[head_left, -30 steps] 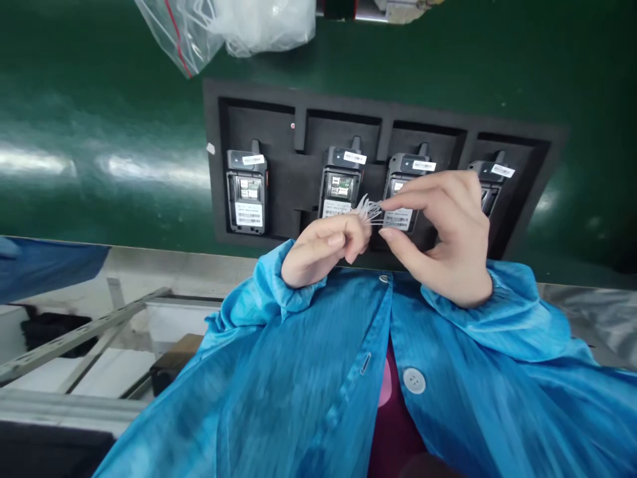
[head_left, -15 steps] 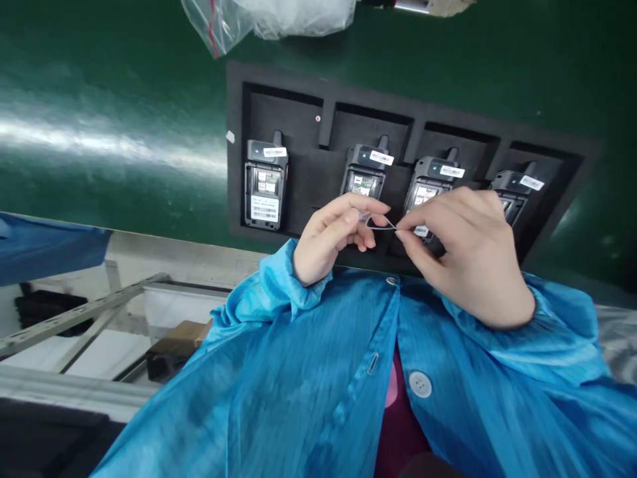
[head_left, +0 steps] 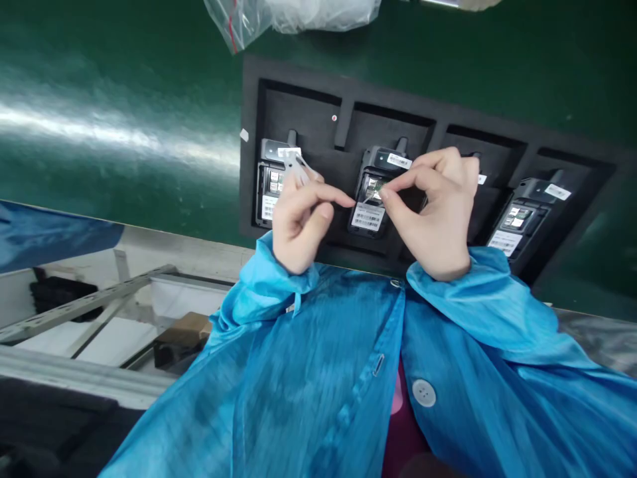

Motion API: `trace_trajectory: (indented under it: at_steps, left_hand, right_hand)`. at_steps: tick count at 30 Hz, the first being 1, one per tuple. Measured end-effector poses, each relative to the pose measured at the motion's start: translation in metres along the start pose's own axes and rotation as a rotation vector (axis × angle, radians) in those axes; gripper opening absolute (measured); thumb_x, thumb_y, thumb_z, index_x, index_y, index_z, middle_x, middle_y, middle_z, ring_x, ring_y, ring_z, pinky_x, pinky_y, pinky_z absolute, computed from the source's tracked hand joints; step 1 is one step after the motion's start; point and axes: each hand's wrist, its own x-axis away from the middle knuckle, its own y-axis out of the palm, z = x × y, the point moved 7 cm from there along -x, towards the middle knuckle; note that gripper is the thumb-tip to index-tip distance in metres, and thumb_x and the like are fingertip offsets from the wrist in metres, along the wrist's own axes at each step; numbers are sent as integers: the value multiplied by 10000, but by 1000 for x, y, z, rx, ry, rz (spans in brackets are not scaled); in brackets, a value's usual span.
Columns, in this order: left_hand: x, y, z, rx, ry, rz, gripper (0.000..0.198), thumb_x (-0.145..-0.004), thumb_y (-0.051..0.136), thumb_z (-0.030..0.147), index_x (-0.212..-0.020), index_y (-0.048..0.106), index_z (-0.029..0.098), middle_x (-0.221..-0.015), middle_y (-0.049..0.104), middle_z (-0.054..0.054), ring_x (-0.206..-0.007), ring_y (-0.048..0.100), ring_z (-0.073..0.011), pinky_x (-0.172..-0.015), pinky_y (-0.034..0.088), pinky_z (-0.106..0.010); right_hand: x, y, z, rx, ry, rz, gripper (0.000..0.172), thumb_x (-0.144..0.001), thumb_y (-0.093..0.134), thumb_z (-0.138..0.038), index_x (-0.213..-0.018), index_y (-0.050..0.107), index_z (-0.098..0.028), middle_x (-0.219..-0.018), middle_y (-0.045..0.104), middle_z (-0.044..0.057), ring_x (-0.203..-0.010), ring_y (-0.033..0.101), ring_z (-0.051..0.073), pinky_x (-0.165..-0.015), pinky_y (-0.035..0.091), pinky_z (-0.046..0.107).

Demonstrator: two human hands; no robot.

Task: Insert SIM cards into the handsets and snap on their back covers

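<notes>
A black foam tray (head_left: pixel 572 156) on the green table holds several black handsets lying back-up with their battery bays open. My left hand (head_left: pixel 296 222) is curled over the leftmost handset (head_left: pixel 271 182) and grips a small bunch of thin clear plastic strips (head_left: pixel 298 169). My right hand (head_left: pixel 430 212) pinches one small clear strip (head_left: pixel 371 194) at the open bay of the second handset (head_left: pixel 373 192). The left forefinger points at that same bay. A third handset is mostly hidden behind my right hand. A fourth handset (head_left: pixel 517 216) lies at the right end.
Clear plastic bags (head_left: pixel 279 16) lie on the green table (head_left: pixel 124 99) beyond the tray. My blue smock sleeves (head_left: pixel 348 372) fill the lower view. Below the table's near edge at left are metal rails (head_left: pixel 74 312) and a brown box (head_left: pixel 182 328).
Both hands moved up from the tray's near edge onto the handsets. The right hand drew one strip from the left hand's bunch and carried it to the second handset's bay.
</notes>
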Motion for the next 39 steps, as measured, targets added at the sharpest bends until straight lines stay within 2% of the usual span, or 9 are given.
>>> trace_trajectory:
  at_steps: [3,5,9,13,18,22,30,36,39]
  left_hand:
    - [6,12,12,-445,240,-121,287,-921,494,334,-994,741,206,-843,447,-57,-866,470,-202,-832,405,-407]
    - [10,22,10,-609,280,-194,312,-894,475,271,-1056,735,214,-873,426,-64,-858,472,-208,-790,406,-391]
    - [14,35,4,-860,257,-281,446,-872,457,232,-1265,663,276,-997,451,-106,-890,484,-244,-773,379,-409]
    - [16,40,-2,-1028,168,-348,447,-893,451,264,-1300,626,324,-1096,483,-128,-959,497,-282,-801,355,-432]
    - [16,36,-1,-1066,161,-307,407,-901,453,317,-1266,631,289,-1098,493,-135,-976,499,-302,-816,335,-432]
    - [17,35,0,-1073,184,-297,433,-904,449,312,-1309,603,313,-1067,495,-127,-948,503,-296,-808,323,-431]
    - [19,34,3,-1141,210,-253,421,-910,476,385,-1300,604,290,-1111,511,-139,-975,515,-307,-836,326,-438]
    - [22,39,4,-1092,293,-276,432,-907,487,338,-1329,576,320,-1093,531,-120,-947,524,-283,-845,328,-442]
    - [21,38,4,-1096,281,-267,406,-909,484,319,-1299,597,305,-1100,534,-123,-948,528,-284,-838,331,-446]
  right_hand:
    - [-1,12,9,136,19,0,183,-872,650,-379,-813,697,-212,-983,573,72,-1019,466,258,-927,371,499]
    - [0,15,12,177,21,6,178,-881,630,-375,-827,693,-218,-992,569,82,-1027,444,272,-901,368,506]
    - [2,13,12,189,20,21,177,-900,591,-349,-819,682,-219,-996,560,100,-1011,422,285,-857,359,505]
    - [2,10,11,185,13,39,196,-905,580,-366,-814,677,-222,-1005,566,105,-1008,426,287,-842,362,484]
    - [2,11,13,185,28,26,162,-895,602,-349,-820,673,-223,-1019,556,97,-1024,426,285,-861,353,484]
    - [2,13,12,191,19,9,141,-893,610,-333,-833,681,-227,-1022,559,102,-1028,425,292,-857,340,488]
    - [1,8,10,183,5,62,108,-806,721,-318,-780,675,-224,-986,595,71,-1000,478,264,-838,368,449]
    - [3,7,5,166,-13,46,198,-893,608,-365,-801,660,-198,-1002,577,99,-1021,476,284,-860,383,497]
    - [3,8,5,173,-7,34,234,-905,587,-390,-789,656,-198,-988,576,103,-1007,475,285,-859,389,509]
